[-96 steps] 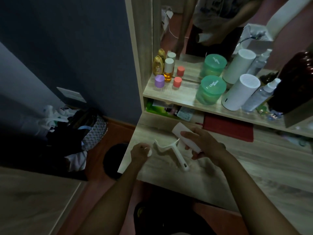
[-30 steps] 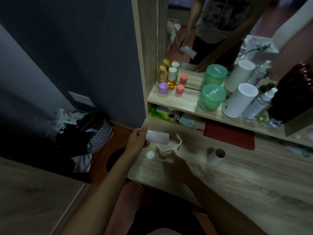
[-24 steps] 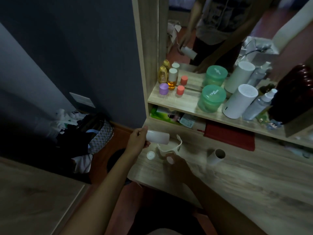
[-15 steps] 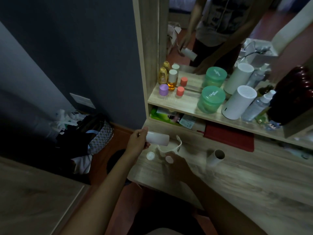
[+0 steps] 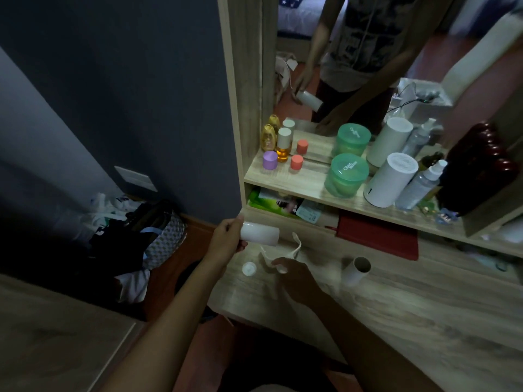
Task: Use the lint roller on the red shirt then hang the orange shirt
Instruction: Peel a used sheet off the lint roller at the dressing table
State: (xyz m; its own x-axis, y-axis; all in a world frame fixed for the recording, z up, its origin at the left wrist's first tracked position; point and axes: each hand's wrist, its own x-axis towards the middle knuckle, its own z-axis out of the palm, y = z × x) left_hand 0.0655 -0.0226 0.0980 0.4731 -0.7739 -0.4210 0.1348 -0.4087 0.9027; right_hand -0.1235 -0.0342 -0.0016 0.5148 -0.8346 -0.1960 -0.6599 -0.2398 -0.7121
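Observation:
My left hand (image 5: pixel 229 236) grips one end of a white sticky roll (image 5: pixel 261 234), held level above the wooden desk's (image 5: pixel 424 312) left corner. My right hand (image 5: pixel 295 278) holds the white lint-roller frame (image 5: pixel 284 251) just below and to the right of the roll, its fork pointing up. A small white round cap (image 5: pixel 249 269) lies on the desk beside the frame. An empty cardboard core (image 5: pixel 356 270) lies on the desk to the right. No red or orange shirt is in view.
A shelf (image 5: pixel 308 176) above the desk carries small bottles, green lidded tubs (image 5: pixel 346 176), a white cylinder (image 5: pixel 390 179) and a spray bottle; a mirror stands behind. A red flat item (image 5: pixel 376 232) sits under the shelf. Bags and clothes (image 5: pixel 135 236) are heaped on the floor at left.
The used core left the frame and now lies on the desk at right. My left hand now holds a white roll. In the last second both hands barely moved.

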